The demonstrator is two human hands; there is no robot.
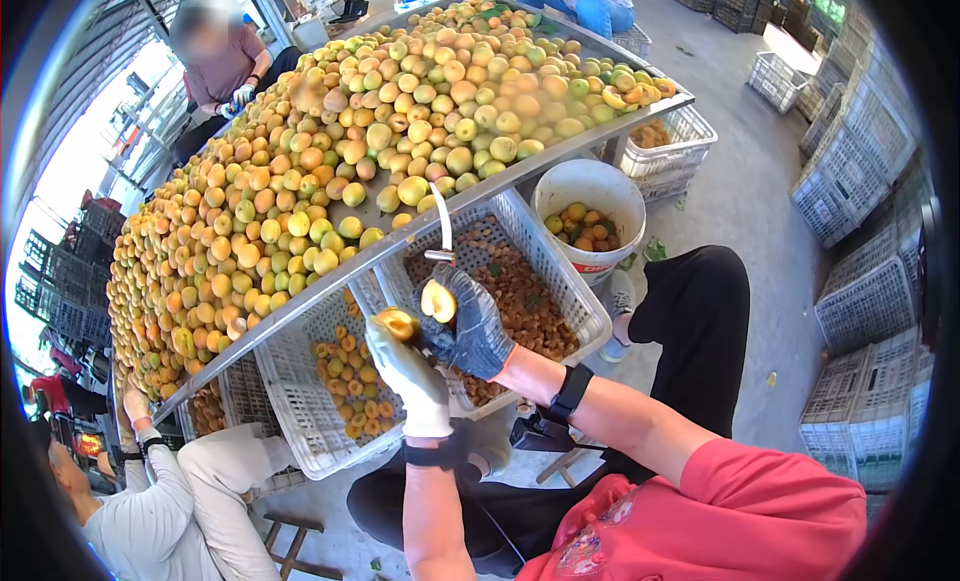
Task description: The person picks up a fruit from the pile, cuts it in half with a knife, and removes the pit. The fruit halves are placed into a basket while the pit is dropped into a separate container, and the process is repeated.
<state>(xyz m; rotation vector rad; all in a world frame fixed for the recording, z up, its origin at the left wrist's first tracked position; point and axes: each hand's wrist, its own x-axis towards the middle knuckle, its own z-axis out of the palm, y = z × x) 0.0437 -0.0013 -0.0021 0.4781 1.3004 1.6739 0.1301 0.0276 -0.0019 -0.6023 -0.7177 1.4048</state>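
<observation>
My left hand [410, 371], in a white glove, holds an apricot half [397, 324] with its cut side up. Beside it my right hand [467, 326], in a dark grey glove, has another apricot half [438, 301] with a hollow in its flesh. A curved knife [442, 217] sticks up above the right hand, its handle mostly hidden. Below the left hand is a white crate [300, 421] with apricot halves [352, 381]. Under the right hand, a second crate [590, 326] contains brown pits [520, 301].
Whole apricots [400, 91] are heaped on a metal-edged table [540, 167]. A white bucket [622, 196] with fruit stands right of the crates. Co-workers sit at lower left [150, 511], upper left [215, 71] and the far side. Crates [860, 171] are stacked at right.
</observation>
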